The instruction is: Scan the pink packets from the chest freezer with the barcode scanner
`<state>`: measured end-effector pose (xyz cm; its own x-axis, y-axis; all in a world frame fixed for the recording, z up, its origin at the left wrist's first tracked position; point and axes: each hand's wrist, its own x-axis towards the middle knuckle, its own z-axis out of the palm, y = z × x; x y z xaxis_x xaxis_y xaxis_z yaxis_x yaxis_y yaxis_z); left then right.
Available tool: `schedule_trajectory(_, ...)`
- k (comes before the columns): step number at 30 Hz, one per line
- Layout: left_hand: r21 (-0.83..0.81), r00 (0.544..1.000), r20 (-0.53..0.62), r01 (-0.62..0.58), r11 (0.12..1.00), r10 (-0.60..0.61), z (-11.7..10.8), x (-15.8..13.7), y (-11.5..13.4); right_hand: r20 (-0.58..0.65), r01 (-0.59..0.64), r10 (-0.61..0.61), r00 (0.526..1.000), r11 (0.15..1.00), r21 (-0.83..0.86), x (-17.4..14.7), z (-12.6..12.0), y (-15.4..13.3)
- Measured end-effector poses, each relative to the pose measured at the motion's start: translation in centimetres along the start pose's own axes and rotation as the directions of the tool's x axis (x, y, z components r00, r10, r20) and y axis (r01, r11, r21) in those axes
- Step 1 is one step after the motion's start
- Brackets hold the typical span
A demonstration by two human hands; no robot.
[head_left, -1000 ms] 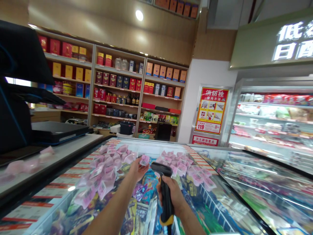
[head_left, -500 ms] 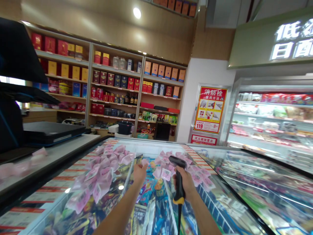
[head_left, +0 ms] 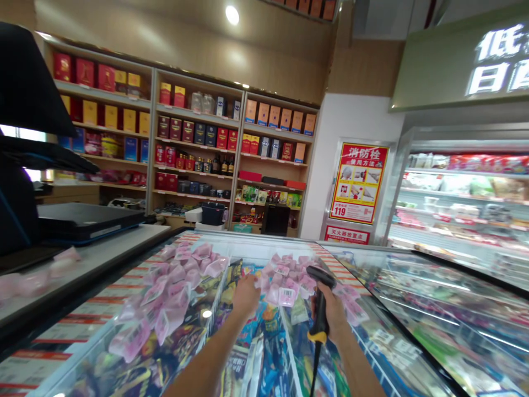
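Note:
My right hand (head_left: 334, 314) is closed round the handle of a black and yellow barcode scanner (head_left: 320, 310), its cable hanging down. The scanner head is over the right-hand pile of small pink packets (head_left: 288, 296), some bearing white barcode labels. My left hand (head_left: 246, 298) is at the left edge of that pile with its fingers curled in; a bit of pink shows by the fingertips, but what they hold is hidden. Another pile of pink packets (head_left: 171, 306) spreads to the left. Both piles lie on the glass top of a chest freezer (head_left: 243, 248).
Colourful bagged goods (head_left: 248, 353) show through the glass. At left, a black checkout device (head_left: 86, 220) stands on a counter with blurred pink pieces (head_left: 37, 281). A second freezer (head_left: 433, 298) adjoins at right; shelves of boxes (head_left: 194, 132) stand behind.
My left hand has moved right, from the gap between the piles to the edge of the right pile. My right hand and the scanner have shifted slightly right.

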<state>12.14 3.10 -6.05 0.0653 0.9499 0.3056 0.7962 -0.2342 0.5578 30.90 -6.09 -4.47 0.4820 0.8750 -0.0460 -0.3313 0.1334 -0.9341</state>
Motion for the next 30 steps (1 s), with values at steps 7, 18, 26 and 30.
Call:
schedule_trajectory(7, 0.326, 0.984, -0.149, 0.141, 0.935, -0.096, -9.3, 0.0, -6.5, 0.138, -0.076, 0.073, 0.988, 0.997, 0.011, -2.9, 3.5, 0.1)
schedule_trajectory(18, 0.474, 0.998, -0.040, 0.055, 0.879, -0.042, -9.9, 1.3, -8.5, 0.242, -0.093, 0.104, 0.965, 0.994, -0.055, -5.6, 5.3, 0.8)
schedule_trajectory(26, 0.391, 0.997, -0.067, 0.069, 0.918, -0.046, -9.7, 1.4, -8.7, 0.268, -0.094, 0.094, 0.959, 0.995, -0.011, -5.6, 4.9, 1.1)
schedule_trajectory(30, 0.235, 0.990, -0.088, 0.124, 0.964, -0.106, -10.0, 2.0, -8.2, 0.280, -0.086, 0.084, 0.956, 0.996, -0.005, -6.2, 5.1, 0.6)
